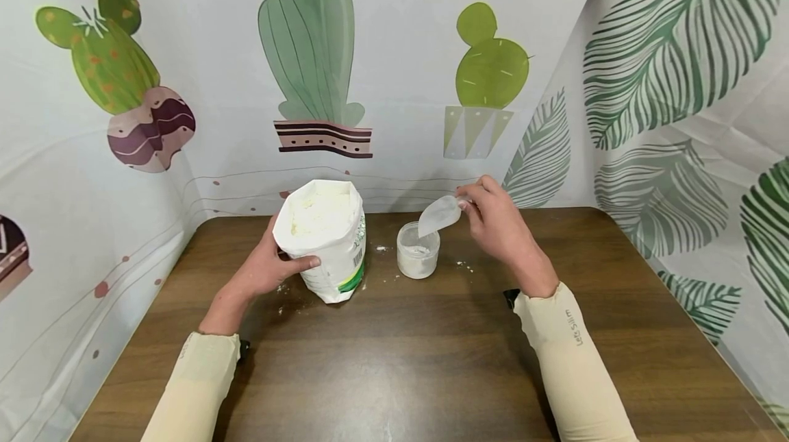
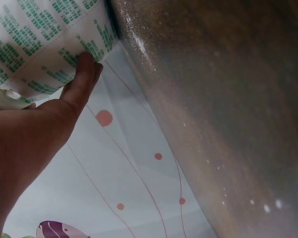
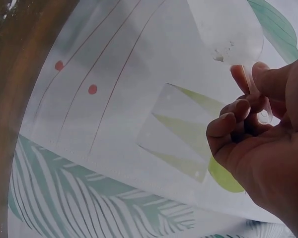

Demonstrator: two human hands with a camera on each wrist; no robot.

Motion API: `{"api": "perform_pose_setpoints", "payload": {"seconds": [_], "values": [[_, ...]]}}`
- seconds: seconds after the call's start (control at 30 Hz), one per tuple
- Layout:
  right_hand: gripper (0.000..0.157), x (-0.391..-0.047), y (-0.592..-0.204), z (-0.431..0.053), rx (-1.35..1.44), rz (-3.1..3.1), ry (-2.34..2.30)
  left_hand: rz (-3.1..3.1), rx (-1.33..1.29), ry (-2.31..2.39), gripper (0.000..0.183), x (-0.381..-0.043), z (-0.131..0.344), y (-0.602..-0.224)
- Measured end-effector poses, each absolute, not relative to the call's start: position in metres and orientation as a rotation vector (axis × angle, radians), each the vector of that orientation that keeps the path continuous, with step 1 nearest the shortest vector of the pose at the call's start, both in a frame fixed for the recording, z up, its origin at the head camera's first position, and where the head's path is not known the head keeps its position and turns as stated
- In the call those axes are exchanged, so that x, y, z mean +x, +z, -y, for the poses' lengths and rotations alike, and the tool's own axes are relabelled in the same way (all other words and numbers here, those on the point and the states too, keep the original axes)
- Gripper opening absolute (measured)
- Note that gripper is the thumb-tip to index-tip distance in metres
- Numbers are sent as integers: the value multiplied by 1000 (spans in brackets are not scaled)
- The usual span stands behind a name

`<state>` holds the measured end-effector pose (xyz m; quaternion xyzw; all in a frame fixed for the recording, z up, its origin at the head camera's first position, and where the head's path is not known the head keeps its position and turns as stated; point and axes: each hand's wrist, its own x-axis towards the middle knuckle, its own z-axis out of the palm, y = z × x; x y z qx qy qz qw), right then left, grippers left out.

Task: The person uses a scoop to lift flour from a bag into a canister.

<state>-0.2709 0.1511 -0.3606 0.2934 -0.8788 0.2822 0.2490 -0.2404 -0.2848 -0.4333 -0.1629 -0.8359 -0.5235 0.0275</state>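
Observation:
In the head view my left hand (image 1: pixel 271 267) grips an open-topped white bag of flour-like powder (image 1: pixel 329 271) at its left side, thumb across the front. The left wrist view shows the hand against the bag's green-printed side (image 2: pixel 35 39). My right hand (image 1: pixel 496 219) pinches the short handle of a clear plastic scoop (image 1: pixel 440 214). The scoop tilts down to the left, its tip at the mouth of a small clear jar (image 1: pixel 418 260) with white powder in it. In the right wrist view, traces of powder cling to the scoop (image 3: pixel 231 34) near its handle.
A dark brown wooden table (image 1: pixel 382 353) carries the bag and jar. Spilled powder (image 1: pixel 465 266) lies right of the jar, with more specks near the bag. Behind the table hangs a white cloth (image 1: pixel 401 72) printed with cacti and leaves.

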Motion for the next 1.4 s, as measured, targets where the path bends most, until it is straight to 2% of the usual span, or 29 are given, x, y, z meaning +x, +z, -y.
{"api": "perform_pose_setpoints", "payload": {"seconds": [1.4], "values": [[15,-267,-354,-136,780,2286,907,2584,-474,-1629,120,-241,285,-434]]}}
